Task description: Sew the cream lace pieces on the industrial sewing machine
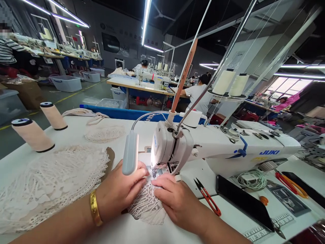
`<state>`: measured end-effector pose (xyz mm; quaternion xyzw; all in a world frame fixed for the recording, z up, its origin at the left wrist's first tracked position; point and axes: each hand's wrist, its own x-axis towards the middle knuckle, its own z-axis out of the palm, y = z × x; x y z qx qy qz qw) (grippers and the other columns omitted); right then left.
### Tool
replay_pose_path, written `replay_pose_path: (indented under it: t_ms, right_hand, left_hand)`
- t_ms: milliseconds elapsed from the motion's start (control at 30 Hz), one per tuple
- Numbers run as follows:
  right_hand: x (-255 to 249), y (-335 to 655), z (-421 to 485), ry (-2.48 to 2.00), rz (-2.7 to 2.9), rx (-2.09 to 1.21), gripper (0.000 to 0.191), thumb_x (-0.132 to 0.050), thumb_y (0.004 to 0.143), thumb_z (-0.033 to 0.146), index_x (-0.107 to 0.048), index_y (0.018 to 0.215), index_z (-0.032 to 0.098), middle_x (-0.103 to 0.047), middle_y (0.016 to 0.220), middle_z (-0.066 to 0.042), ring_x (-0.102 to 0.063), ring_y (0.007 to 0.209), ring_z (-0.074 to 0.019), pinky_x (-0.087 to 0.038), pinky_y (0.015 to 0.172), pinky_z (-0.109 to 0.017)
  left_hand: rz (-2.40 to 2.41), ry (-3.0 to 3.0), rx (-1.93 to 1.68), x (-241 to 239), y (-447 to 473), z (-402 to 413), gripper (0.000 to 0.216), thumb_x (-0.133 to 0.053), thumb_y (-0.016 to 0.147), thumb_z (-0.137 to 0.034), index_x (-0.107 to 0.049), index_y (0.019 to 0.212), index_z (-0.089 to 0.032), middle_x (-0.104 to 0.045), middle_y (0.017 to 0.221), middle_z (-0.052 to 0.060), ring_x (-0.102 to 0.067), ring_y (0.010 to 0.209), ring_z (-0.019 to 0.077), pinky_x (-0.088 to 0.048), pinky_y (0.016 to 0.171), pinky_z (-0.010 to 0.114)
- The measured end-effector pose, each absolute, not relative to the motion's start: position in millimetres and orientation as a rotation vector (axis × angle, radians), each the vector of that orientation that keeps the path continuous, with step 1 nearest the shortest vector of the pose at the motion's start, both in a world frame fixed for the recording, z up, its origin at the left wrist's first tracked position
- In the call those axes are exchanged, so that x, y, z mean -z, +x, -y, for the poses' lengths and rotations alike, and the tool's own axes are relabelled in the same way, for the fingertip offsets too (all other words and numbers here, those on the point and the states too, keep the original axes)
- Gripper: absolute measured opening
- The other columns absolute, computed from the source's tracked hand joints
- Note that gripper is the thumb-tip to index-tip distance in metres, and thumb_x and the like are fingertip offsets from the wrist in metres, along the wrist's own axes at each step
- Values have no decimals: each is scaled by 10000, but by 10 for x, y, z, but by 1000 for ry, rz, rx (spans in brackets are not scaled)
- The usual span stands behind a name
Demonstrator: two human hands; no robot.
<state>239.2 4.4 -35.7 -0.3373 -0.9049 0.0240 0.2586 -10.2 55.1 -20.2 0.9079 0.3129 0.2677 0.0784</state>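
Observation:
A white JUKI sewing machine (228, 149) stands on the white table (76, 132). A small piece of cream lace (146, 205) lies under its needle area (162, 168). My left hand (119, 191), a gold bangle on its wrist, rests on the lace's left side with fingers curled down onto it. My right hand (177, 200) presses the lace's right side, fingers pinched toward the needle. A grey gooseneck lamp (130, 157) hangs just above my left hand.
A pile of cream lace pieces (50, 183) lies at left, with two thread cones (33, 135) behind it. Red thread snips (208, 197), a black phone (243, 201), a coiled cable (251, 179) and orange scissors (291, 184) lie at right. Other people work at machines farther back.

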Motion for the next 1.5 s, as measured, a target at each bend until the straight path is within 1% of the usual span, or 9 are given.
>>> replay_pose_path:
  t_ms: [100,267,567,800,967,1100,1233,1367,1500]
  right_hand:
    - [399,2459,-69,-1019,2442,-1,301,-487,855,-45,-615,912,221,-771,1093,-47,-643,996,-239,-513,820,-359]
    - [396,2493,-71,-1027,2464,-4,324,-519,897,-6,-662,1064,232,-753,1068,-56,-616,948,-234,-488,845,-361]
    - [397,2492,-62,-1057,2495,-13,292,-504,894,-33,-629,899,230,-729,935,-28,-593,891,-218,-447,814,-339]
    - [429,2518,-84,-1099,2457,29,269,-520,910,-5,-659,992,210,-736,927,-35,-571,888,-243,-472,842,-358]
    - [449,2520,-119,-1172,2407,90,254,-556,889,12,-681,991,208,-738,1081,-86,-565,952,-262,-510,859,-352]
    - [446,2530,-125,-1187,2382,93,315,-574,876,18,-698,1097,205,-733,1178,-111,-579,1011,-275,-531,886,-363]
    - [390,2527,-80,-1081,2437,33,413,-519,887,-17,-676,1181,227,-759,1104,-73,-609,982,-254,-509,868,-374]
    - [346,2499,-31,-881,2492,-96,310,-531,898,0,-663,1060,229,-763,1060,-32,-628,934,-217,-452,785,-348]
    - [355,2492,-28,-874,2503,-133,252,-527,895,-8,-634,967,208,-748,1016,-23,-613,903,-201,-408,750,-332]
  left_hand:
    - [-886,2769,-710,258,-86,-536,327,-437,1059,-202,-692,854,-220,-653,837,36,-586,790,217,-459,760,347]
    - [-785,2813,-828,288,-10,-469,319,-436,1072,-165,-704,903,-196,-685,926,55,-605,808,213,-463,737,344]
    - [-702,2796,-864,317,88,-356,311,-478,1071,-151,-756,940,-204,-719,863,29,-617,765,215,-492,746,388]
    - [-740,2822,-848,321,96,-378,294,-496,1055,-132,-761,947,-201,-749,917,38,-653,795,221,-514,783,396]
    - [-784,2842,-805,344,86,-447,296,-494,1047,-116,-764,960,-199,-769,967,40,-679,844,232,-527,830,403]
    - [-800,2837,-821,358,79,-488,303,-479,1053,-122,-752,934,-183,-767,980,58,-682,874,239,-514,817,391]
    - [-652,2781,-931,308,76,-392,327,-448,1048,-86,-737,947,-201,-752,935,32,-635,823,203,-473,780,359]
    - [-553,2771,-857,230,78,-249,330,-447,1025,-32,-674,854,-201,-717,822,-14,-580,755,172,-436,785,345]
    - [-549,2797,-829,200,82,-224,341,-418,1025,-19,-644,839,-194,-724,850,-12,-575,752,169,-415,798,352]
